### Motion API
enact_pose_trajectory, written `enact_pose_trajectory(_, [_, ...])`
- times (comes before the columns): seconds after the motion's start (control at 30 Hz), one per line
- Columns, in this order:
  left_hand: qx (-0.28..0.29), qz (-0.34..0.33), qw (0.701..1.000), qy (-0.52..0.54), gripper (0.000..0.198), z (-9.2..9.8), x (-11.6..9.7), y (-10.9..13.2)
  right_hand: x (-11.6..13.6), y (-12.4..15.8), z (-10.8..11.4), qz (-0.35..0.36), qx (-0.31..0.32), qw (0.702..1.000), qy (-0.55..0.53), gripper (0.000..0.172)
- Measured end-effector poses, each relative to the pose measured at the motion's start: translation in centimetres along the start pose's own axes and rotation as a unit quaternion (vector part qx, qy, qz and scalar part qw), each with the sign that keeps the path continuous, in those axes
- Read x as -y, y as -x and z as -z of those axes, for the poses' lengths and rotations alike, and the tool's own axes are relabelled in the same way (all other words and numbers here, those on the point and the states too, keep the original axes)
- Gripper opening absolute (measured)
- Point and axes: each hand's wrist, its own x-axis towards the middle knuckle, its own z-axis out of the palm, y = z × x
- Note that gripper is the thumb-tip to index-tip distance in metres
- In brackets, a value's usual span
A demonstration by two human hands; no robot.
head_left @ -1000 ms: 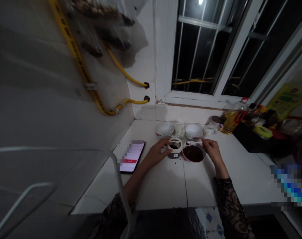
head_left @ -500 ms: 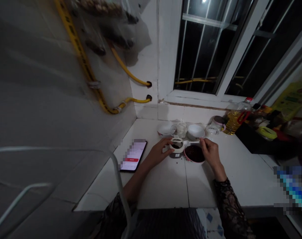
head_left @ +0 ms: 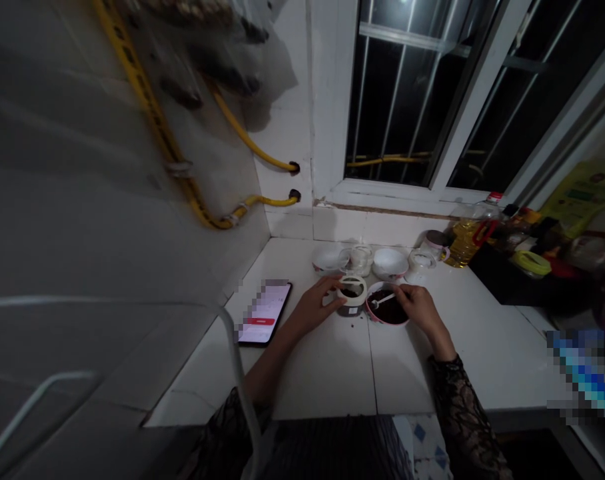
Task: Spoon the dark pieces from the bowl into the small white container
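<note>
On the white tiled counter [head_left: 327, 373], the left hand [head_left: 318, 307] is holding a small jar [head_left: 351, 309] by its pale rim between thumb and fingers, and something dark is showing inside it. The right hand [head_left: 422, 308] is pinching a white spoon [head_left: 386, 298] by its handle. The spoon's head is sitting over the dark contents of a red-rimmed bowl [head_left: 388, 324], standing just right of the jar; whether it is touching them, I cannot tell. A few dark specks are lying in front of the jar. Left of the left forearm, a phone [head_left: 265, 320] is glowing. Behind the jar and bowl, two pale bowls are standing with a clear jar [head_left: 361, 261] between them. Farther right, an oil bottle [head_left: 463, 245] is standing near a black box [head_left: 492, 283].
</note>
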Motion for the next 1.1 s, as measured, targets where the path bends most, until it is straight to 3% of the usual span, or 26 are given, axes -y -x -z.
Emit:
enact_pose_trajectory(0.13, [0.0, 0.0, 1.0, 0.003, 0.024, 0.0, 0.1, 0.0, -0.8, -0.2, 0.5, -0.035, -0.012, 0.994, -0.105, 0.059])
enact_pose_trajectory(0.4, [-0.002, -0.006, 1.0, 0.004, 0.024, -0.1, 0.2, 0.0, -1.4, -0.5, 1.0, -0.099, -0.02, 0.972, -0.213, 0.064])
enact_pose_trajectory(0.9, [-0.009, -0.007, 1.0, 0.001, 0.023, -0.1, 0.2, 0.0, -1.8, -0.8, 0.9, -0.125, -0.02, 0.964, -0.232, 0.064])
enact_pose_trajectory(1.1, [-0.002, -0.01, 1.0, 0.0, 0.023, 0.0, 0.1, -0.1, 1.0, -0.9, 0.6, -0.092, -0.099, 0.961, -0.242, 0.063])
